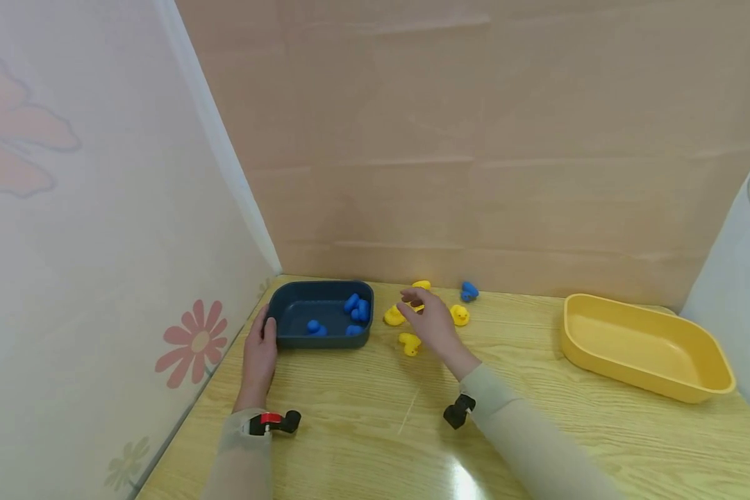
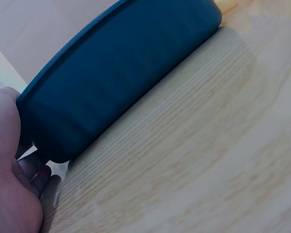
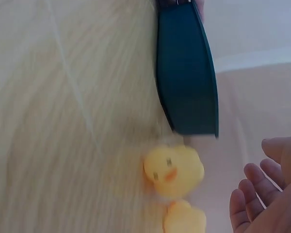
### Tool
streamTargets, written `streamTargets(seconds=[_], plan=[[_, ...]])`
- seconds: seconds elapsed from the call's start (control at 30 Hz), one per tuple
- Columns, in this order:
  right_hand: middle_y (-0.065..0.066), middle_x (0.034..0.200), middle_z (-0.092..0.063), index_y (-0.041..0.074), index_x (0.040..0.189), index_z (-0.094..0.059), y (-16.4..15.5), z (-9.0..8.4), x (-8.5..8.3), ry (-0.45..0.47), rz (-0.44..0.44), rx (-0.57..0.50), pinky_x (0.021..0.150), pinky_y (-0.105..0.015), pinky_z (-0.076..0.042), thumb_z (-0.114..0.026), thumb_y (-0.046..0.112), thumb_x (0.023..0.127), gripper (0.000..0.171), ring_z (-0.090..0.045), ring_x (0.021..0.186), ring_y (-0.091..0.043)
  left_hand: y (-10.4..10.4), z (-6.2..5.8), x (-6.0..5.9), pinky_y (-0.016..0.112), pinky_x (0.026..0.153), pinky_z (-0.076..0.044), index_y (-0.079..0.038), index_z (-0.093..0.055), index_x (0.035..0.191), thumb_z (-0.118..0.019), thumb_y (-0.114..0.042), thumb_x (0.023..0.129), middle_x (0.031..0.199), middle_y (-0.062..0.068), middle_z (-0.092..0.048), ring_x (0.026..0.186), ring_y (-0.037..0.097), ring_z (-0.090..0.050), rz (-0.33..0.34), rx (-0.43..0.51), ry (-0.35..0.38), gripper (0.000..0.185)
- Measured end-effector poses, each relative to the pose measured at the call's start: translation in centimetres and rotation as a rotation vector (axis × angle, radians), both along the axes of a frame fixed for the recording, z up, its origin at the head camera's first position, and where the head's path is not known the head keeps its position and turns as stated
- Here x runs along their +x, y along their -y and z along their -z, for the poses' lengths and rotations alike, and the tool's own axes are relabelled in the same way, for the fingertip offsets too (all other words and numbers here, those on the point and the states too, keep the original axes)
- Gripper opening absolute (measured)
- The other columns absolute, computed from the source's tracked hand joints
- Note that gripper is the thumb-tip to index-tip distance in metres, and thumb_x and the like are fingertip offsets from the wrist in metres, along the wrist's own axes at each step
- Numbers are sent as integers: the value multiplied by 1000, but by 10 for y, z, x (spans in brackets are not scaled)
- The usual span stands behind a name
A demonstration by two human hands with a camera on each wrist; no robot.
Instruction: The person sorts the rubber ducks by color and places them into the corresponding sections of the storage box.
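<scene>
sorting ducks by colour, mid-step | left hand [image 1: 259, 354] flat against blue tray [image 1: 287, 337] at its 9 o'clock, fingers straight | right hand [image 1: 430, 321] loose, empty, above yellow ducks [image 1: 409, 343] at tray's 3 o'clock | next likely: pinch one duck, carry toward yellow tray [image 1: 637, 371] at 3 o'clock

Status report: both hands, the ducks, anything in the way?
Left hand steadies blue tray. Right hand open over yellow ducks, holding nothing. One blue duck outside tray. Nothing blocking.

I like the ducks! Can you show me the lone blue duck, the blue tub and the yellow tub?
blue duck [image 1: 469, 291], head view, its body
blue tub [image 1: 321, 341], head view, near wall
yellow tub [image 1: 631, 376], head view, near wall
</scene>
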State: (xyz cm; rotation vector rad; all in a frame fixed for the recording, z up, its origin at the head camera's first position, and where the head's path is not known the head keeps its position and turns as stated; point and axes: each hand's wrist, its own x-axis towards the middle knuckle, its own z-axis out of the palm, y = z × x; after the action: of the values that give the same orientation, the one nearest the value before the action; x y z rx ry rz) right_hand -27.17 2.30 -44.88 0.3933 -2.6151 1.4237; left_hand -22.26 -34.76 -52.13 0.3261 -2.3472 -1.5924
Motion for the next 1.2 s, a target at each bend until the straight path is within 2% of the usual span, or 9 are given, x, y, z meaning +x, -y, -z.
streamTargets(seconds=[0.2,0.43,0.77,1.03,1.2], plan=[[-18,135,-71,1,142,-68,-31,-3,-12,0,27,8,107,-52,-55,-73,22,110,38,-64,124,-37,1,-1,0,60,134,-19,-27,-30,177,-38,-53,119,181,8,-28,167,35,-22,-9,-14,8,64],[-23,150,-63,1,154,-60,-68,-4,-24,-11,52,29,117,-62,-46,-71,24,111,50,-55,140,-46,1,-2,1,60,134,-19,-28,-29,177,-38,-53,119,181,7,-27,167,35,-21,-11,-20,19,64],[-23,156,-58,5,159,-57,-109,3,-38,-1,138,91,113,-69,-47,-70,26,111,54,-52,144,-47,0,-3,2,59,134,-19,-28,-29,177,-38,-52,119,181,7,-27,167,34,-21,-8,-13,16,63],[-23,164,-51,4,160,-56,-127,15,-47,1,134,100,114,-69,-45,-69,23,112,54,-51,145,-48,-3,-4,1,58,134,-19,-26,-30,177,-39,-52,119,181,7,-28,167,33,-21,-17,-10,8,64],[-25,162,-53,2,159,-56,-132,21,-49,-11,128,102,115,-70,-44,-69,21,112,53,-51,144,-50,-5,-4,0,58,134,-19,-23,-32,176,-40,-49,120,180,8,-29,167,34,-22,-22,-4,-7,63]])
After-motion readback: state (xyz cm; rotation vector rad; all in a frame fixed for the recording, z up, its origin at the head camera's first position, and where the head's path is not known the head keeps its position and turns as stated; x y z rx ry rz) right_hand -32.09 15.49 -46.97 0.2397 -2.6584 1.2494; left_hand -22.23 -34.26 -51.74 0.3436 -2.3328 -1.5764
